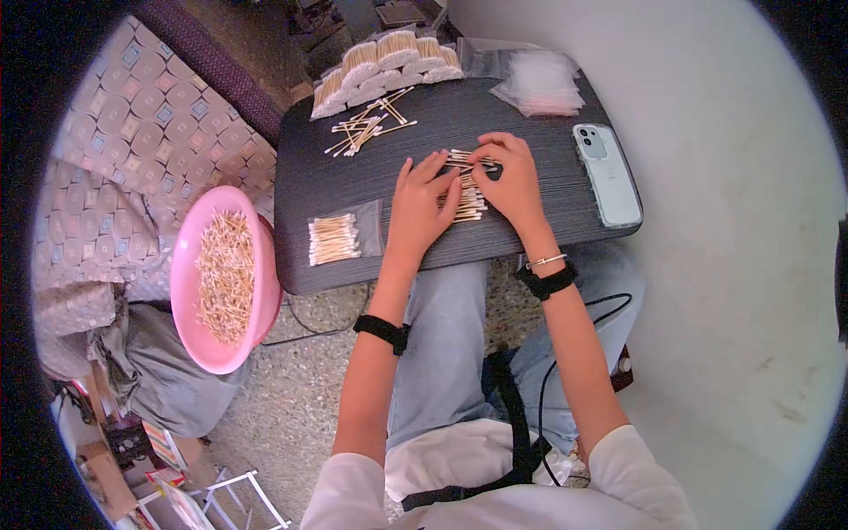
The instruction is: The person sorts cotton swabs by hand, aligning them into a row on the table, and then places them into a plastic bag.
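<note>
A row of cotton swabs (pixel 470 205) lies on the dark table between my two hands. My left hand (pixel 422 205) rests against the row's left side, fingers apart and partly over the swabs. On the right, my right hand (pixel 511 181) has its thumb and forefinger bent together at the upper swabs; what sits between the fingertips is too small to make out. A clear bag with swabs (pixel 334 239) lies left of my left hand. Loose swabs (pixel 367 125) are scattered beyond my hands, in front of stacked filled bags (pixel 389 64).
The black table (pixel 530 231) has rounded corners. A pale phone (pixel 608 175) lies at its right edge, and empty plastic bags (pixel 543 84) are piled at the back right. A pink basin (pixel 265 274) full of swabs stands left of the table. A white wall (pixel 733 221) rises at right.
</note>
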Motion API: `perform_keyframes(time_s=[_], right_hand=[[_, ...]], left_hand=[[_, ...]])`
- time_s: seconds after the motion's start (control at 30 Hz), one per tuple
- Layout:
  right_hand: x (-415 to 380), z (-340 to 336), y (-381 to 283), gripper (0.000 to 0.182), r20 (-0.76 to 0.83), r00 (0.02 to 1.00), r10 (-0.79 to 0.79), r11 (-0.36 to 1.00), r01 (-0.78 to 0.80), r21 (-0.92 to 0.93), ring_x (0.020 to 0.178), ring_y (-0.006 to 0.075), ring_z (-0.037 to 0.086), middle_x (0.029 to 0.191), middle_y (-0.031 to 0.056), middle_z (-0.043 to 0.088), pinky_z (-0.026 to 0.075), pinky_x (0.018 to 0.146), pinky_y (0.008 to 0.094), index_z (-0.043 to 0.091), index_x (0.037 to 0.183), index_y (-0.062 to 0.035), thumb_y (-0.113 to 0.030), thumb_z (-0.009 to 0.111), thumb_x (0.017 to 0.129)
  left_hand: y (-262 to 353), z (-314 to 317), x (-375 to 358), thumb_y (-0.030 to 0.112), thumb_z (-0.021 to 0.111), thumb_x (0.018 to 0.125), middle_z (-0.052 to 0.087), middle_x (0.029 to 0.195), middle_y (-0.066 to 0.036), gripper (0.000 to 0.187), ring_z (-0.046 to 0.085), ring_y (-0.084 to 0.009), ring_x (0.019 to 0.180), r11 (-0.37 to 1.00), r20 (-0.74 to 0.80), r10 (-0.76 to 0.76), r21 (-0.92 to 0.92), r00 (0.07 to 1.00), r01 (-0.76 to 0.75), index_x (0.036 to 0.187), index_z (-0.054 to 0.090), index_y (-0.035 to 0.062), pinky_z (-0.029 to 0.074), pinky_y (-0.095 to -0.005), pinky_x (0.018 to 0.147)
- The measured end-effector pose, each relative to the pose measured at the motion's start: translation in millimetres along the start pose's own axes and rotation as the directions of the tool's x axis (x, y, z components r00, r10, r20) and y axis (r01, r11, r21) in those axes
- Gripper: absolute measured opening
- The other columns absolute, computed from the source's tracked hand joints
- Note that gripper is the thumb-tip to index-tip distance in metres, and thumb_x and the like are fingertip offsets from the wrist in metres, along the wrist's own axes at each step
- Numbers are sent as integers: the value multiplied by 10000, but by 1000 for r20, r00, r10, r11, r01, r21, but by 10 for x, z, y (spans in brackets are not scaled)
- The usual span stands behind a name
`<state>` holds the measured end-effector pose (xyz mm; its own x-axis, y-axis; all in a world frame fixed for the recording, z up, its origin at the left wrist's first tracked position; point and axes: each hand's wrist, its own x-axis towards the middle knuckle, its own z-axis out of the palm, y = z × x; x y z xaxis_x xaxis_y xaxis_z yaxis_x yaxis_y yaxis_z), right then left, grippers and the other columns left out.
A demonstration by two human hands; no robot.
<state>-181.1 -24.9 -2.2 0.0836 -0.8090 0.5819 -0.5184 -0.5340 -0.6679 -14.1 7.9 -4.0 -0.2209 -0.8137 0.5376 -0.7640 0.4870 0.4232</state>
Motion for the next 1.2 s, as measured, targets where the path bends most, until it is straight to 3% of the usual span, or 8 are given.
perform_keyframes(time_s=[0.33, 0.63, 0.83, 1.03, 1.13, 1.2], right_hand=[[5, 21, 11, 83, 51, 998, -27, 995, 32, -99, 1080, 330, 525, 1061, 129, 597, 437, 956, 415, 662, 794, -36, -94, 691, 743], [-8, 31, 2, 101, -50, 999, -11, 996, 7, -86, 1053, 347, 508, 1077, 152, 555, 432, 939, 422, 647, 801, -29, -83, 692, 728], [-16, 36, 7, 104, -46, 999, -9, 995, 4, -97, 1028, 343, 511, 1035, 145, 550, 431, 925, 428, 640, 792, -40, -82, 694, 714], [9, -12, -3, 189, -83, 997, -8, 997, 1, -77, 1026, 343, 529, 1028, 131, 577, 423, 935, 440, 644, 930, -70, -82, 663, 742], [17, 3, 17, 273, -67, 997, 23, 993, -30, -111, 1063, 343, 547, 1079, 136, 617, 411, 964, 453, 629, 1058, -83, -55, 604, 788], [16, 10, 20, 308, 39, 999, 14, 1000, -14, -10, 1087, 343, 553, 1122, 138, 629, 398, 985, 464, 616, 1118, -78, -37, 559, 819]], left_hand=[[43, -17, 31, 184, 648, 869, 643, 1182, -112, 234, 595, -308, 1112, 1000, -41, 1, 5, 999, -1, 1058, 697, 54, 374, -512, 1077], [15, 8, 53, 186, 657, 867, 621, 1179, -142, 239, 574, -328, 1105, 999, -87, -30, 19, 996, 31, 1058, 673, 43, 449, -415, 971], [63, -40, 61, 183, 657, 866, 614, 1127, -133, 223, 566, -321, 1079, 999, -78, -37, -6, 996, 37, 1035, 670, 38, 455, -408, 946], [70, -58, 66, 178, 654, 864, 599, 1100, -145, 227, 565, -325, 1050, 997, -34, -60, -41, 998, 59, 1044, 663, 39, 448, -415, 943], [98, -81, 78, 189, 638, 881, 585, 1203, -164, 340, 549, -346, 1123, 997, -29, -75, -36, 997, 74, 1186, 612, 40, 435, -418, 982], [57, -35, 81, 217, 607, 907, 542, 1305, -181, 422, 515, -357, 1203, 1000, -34, -16, -11, 999, 16, 1284, 544, 40, 405, -427, 1031]])
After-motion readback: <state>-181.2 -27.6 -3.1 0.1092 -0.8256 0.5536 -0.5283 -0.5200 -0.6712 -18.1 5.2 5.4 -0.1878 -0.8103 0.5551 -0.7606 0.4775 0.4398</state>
